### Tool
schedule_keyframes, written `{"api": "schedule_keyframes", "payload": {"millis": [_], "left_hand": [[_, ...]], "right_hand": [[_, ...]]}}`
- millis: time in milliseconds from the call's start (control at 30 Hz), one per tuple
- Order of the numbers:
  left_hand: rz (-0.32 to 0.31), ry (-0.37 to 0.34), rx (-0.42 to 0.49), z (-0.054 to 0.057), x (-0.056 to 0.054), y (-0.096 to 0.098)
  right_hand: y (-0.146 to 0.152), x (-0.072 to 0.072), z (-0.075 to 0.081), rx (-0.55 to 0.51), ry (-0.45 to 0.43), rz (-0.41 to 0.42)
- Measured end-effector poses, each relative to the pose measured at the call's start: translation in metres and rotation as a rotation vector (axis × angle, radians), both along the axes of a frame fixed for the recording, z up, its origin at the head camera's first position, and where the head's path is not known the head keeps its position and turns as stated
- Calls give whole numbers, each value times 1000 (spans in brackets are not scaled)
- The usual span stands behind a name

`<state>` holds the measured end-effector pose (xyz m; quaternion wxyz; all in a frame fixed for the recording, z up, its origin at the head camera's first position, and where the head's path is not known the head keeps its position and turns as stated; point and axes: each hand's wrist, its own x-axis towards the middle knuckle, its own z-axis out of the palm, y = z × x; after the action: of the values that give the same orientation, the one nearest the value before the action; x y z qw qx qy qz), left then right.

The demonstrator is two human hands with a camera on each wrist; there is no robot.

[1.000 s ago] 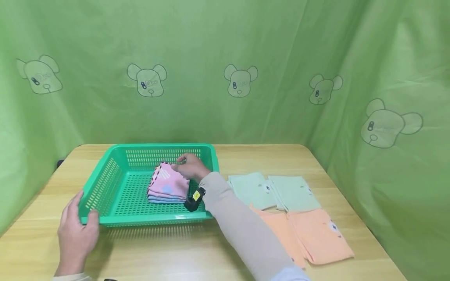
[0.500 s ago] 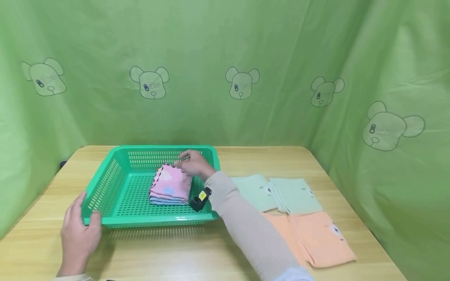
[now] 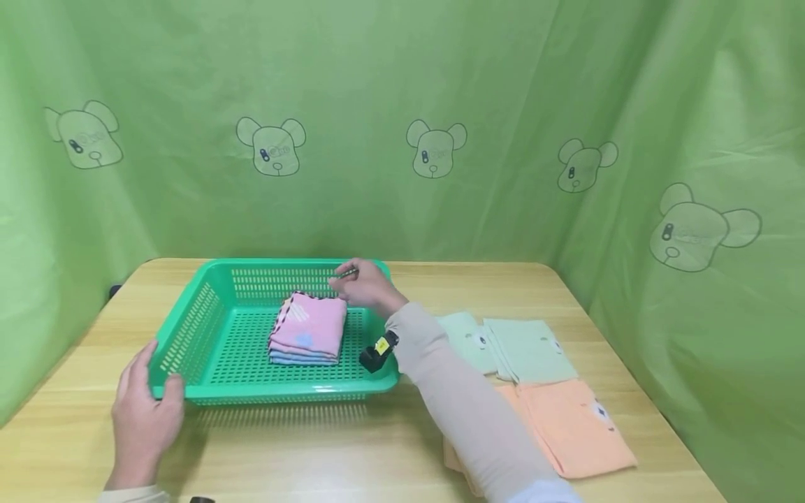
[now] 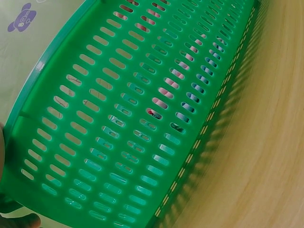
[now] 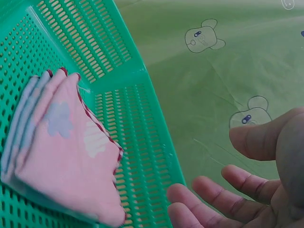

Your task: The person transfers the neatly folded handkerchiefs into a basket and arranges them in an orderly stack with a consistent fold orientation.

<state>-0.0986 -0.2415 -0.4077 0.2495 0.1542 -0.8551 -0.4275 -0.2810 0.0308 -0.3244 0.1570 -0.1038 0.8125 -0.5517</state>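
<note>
A green slotted plastic basket (image 3: 283,393) stands on the table. My left hand (image 3: 146,419) grips its near left corner, with the thumb over the rim. Inside, right of the middle, lies a stack of folded cloths (image 3: 311,325), pink on top with bluish layers below and a dark checked edging. Over the basket's right part is my right hand (image 3: 367,288), apart from the stack. In the right wrist view this hand (image 5: 247,190) has loosely extended fingers and nothing in them. Through the slots in the left wrist view, bits of pink and blue cloth show.
Right of the basket lie two folded pale green cloths (image 3: 531,349). In front of them are folded orange cloths (image 3: 575,426), partly hidden by my right sleeve (image 3: 465,412). A green curtain (image 3: 352,209) with bear prints surrounds the wooden table (image 3: 302,454).
My right hand has moved off the cloth stack, to the right and up toward the basket's far right corner. The left hand keeps its hold on the basket corner.
</note>
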Motion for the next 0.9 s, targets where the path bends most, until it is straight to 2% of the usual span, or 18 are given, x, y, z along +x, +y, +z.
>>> {"api": "schedule_keyframes", "payload": {"millis": [200,400,667,900], "left_hand": [[-2,12,-2,-1,0,0],[-2,12,-2,-1,0,0],[5,22,1,-1,0,0],[5,41,-7,0,1,2]], "right_hand": [[15,1,9,38,41,16],[30,-1,16,20,70,24],[54,-9,19,-42,85,-10],[78,-18,15,-116,82,-76]]}}
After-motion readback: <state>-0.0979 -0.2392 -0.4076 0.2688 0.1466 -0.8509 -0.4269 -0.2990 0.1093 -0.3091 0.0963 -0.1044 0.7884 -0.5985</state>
